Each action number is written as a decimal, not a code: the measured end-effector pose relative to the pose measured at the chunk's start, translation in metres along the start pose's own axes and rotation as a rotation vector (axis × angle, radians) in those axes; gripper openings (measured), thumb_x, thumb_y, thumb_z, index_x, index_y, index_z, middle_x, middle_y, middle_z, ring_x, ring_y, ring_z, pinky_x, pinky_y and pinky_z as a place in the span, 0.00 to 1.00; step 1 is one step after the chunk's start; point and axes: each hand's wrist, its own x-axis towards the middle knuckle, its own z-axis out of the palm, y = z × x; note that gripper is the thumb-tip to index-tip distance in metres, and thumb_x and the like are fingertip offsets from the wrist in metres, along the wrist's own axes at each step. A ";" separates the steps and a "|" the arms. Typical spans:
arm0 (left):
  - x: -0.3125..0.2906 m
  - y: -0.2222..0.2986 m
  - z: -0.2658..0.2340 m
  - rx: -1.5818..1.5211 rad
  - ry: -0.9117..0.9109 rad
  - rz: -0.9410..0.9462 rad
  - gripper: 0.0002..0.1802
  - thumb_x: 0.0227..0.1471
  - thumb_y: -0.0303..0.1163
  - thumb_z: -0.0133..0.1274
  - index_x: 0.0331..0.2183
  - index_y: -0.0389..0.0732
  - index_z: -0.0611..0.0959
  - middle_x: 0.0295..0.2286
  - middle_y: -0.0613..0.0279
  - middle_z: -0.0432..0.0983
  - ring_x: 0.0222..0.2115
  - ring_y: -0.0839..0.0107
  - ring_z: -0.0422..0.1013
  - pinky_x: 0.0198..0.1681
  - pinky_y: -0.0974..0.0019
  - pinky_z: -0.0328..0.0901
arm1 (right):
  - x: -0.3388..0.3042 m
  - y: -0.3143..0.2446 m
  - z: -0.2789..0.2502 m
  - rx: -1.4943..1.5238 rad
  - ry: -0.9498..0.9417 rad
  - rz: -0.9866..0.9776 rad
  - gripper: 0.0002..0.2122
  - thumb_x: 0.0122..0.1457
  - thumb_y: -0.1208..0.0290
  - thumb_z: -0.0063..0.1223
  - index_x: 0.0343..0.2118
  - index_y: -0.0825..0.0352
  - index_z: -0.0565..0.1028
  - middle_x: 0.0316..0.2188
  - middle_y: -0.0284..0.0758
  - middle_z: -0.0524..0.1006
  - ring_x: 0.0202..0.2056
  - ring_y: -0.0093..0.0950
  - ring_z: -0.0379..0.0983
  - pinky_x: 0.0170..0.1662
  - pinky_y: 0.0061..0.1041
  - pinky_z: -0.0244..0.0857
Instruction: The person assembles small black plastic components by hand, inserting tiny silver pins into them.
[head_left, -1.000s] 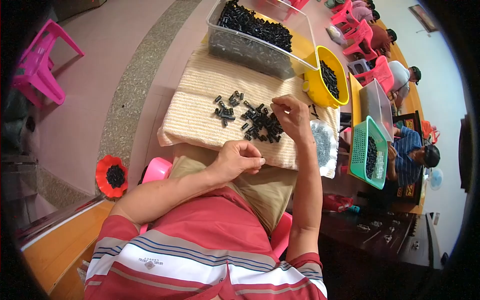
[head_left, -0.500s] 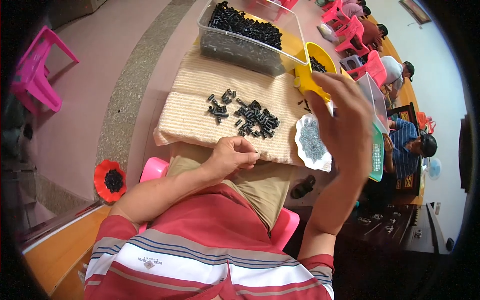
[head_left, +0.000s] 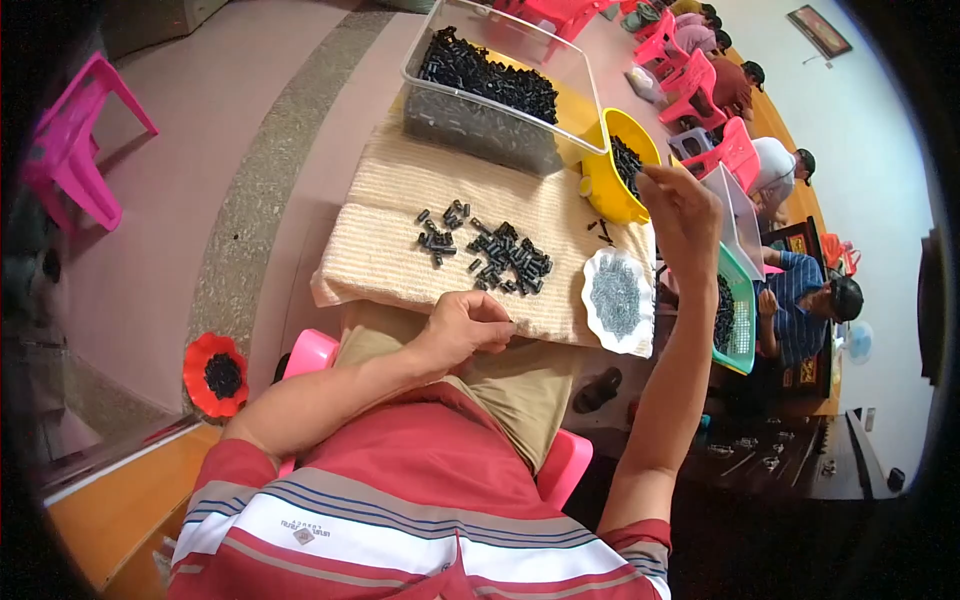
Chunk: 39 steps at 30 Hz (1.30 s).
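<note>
My left hand [head_left: 462, 332] rests at the near edge of the cloth-covered table, thumb and forefinger pinched together. Something tiny and dark may show at the fingertips, too small to name. My right hand [head_left: 688, 215] hangs at the right rim of the yellow bowl [head_left: 597, 185], fingers curled together; what they hold, if anything, is hidden. Short black cylindrical pieces [head_left: 512, 258] lie in a loose pile ahead of my left hand, with a smaller cluster [head_left: 436, 240] beside it. A white scalloped dish [head_left: 594, 322] of small silvery parts stands to the right.
A clear bin [head_left: 480, 135] of black pieces stands at the table's far side. A green basket [head_left: 741, 345] is beyond my right forearm. On the left are a red dish [head_left: 200, 350] and a pink stool [head_left: 80, 150]. Several people sit at the right.
My right hand has moved away from me toward the yellow bowl's rim, and its fingers have curled closer together. My left hand keeps its pinch at the table edge. The view has shifted slightly.
</note>
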 end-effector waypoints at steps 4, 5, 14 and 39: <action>0.005 -0.003 0.000 -0.042 -0.006 0.045 0.05 0.50 0.23 0.61 0.30 0.35 0.80 0.25 0.62 0.79 0.25 0.76 0.74 0.28 0.72 0.69 | 0.047 0.015 0.025 -0.110 -0.145 -0.026 0.10 0.57 0.69 0.58 0.36 0.71 0.81 0.25 0.38 0.81 0.27 0.23 0.77 0.34 0.25 0.70; 0.004 0.002 0.000 -0.034 -0.005 0.016 0.05 0.50 0.23 0.61 0.30 0.35 0.80 0.25 0.62 0.78 0.25 0.76 0.74 0.28 0.72 0.69 | 0.060 0.023 0.033 -0.086 -0.175 -0.088 0.11 0.57 0.68 0.58 0.37 0.71 0.81 0.26 0.38 0.81 0.28 0.23 0.77 0.35 0.26 0.70; 0.006 0.001 -0.002 -0.099 0.004 0.003 0.06 0.50 0.24 0.62 0.30 0.35 0.81 0.24 0.64 0.78 0.24 0.78 0.74 0.28 0.74 0.69 | 0.161 0.112 0.137 0.046 -0.856 -0.129 0.09 0.57 0.72 0.59 0.38 0.70 0.82 0.29 0.31 0.82 0.32 0.16 0.74 0.37 0.19 0.69; 0.008 0.010 -0.011 -0.153 -0.014 -0.015 0.06 0.51 0.26 0.63 0.30 0.35 0.82 0.26 0.66 0.79 0.28 0.81 0.74 0.33 0.75 0.70 | 0.190 0.134 0.227 -0.256 -1.151 -0.168 0.25 0.48 0.70 0.59 0.53 0.67 0.73 0.41 0.46 0.77 0.46 0.40 0.74 0.50 0.32 0.68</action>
